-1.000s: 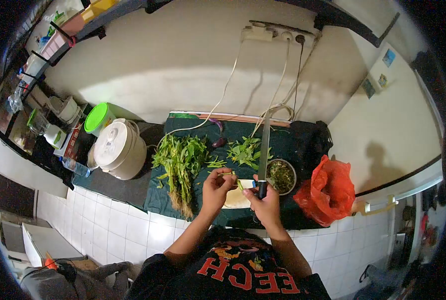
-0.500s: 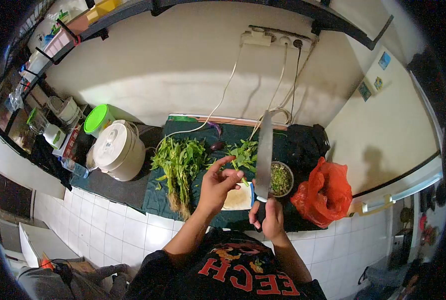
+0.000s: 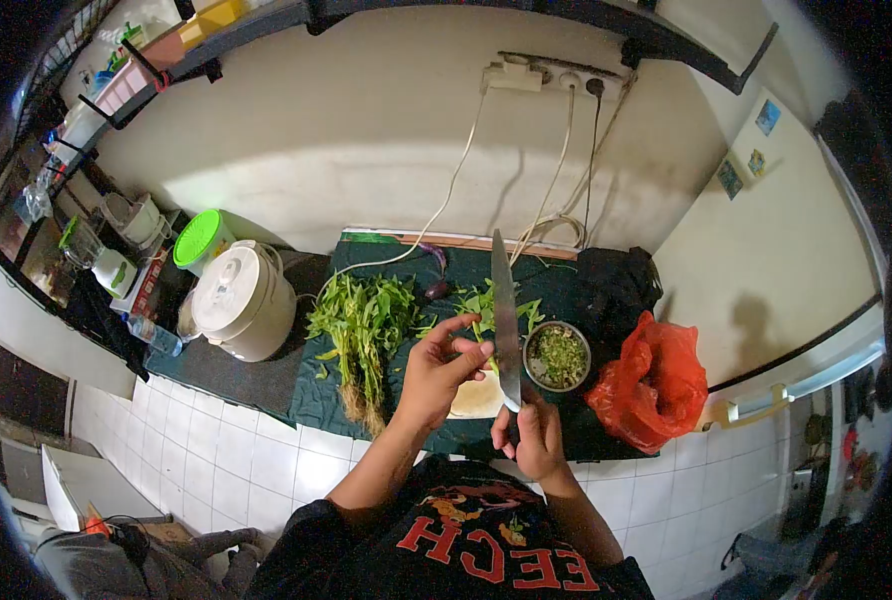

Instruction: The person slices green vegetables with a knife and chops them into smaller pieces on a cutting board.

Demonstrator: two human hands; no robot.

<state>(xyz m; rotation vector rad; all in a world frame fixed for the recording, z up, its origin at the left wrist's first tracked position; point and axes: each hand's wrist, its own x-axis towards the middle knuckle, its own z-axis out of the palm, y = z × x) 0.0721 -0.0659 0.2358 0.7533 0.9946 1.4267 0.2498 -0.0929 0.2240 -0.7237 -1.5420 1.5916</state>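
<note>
My left hand (image 3: 441,371) pinches a green stem (image 3: 480,330) upright between thumb and fingers. The knife (image 3: 506,322) is in my right hand (image 3: 533,432), its long blade pointing up and lying close beside the stem. Below the hands is a pale cutting board (image 3: 477,396), partly covered. A bowl of chopped greens (image 3: 557,356) stands to the right of the blade. Loose leaves (image 3: 531,310) lie behind the knife. A large bunch of leafy greens with roots (image 3: 366,325) rests left of my left hand.
A red plastic bag (image 3: 651,385) sits at the right table edge, near a black bag (image 3: 616,285). A white rice cooker (image 3: 243,300) and a green-lidded container (image 3: 201,238) stand left. Purple eggplants (image 3: 437,289) lie at the back. Another person (image 3: 116,565) is at lower left.
The knife came upright beside the stem, its blade shifting left over the last half second. My left hand turned from its earlier position and raised the stem. The bowl is now fully uncovered.
</note>
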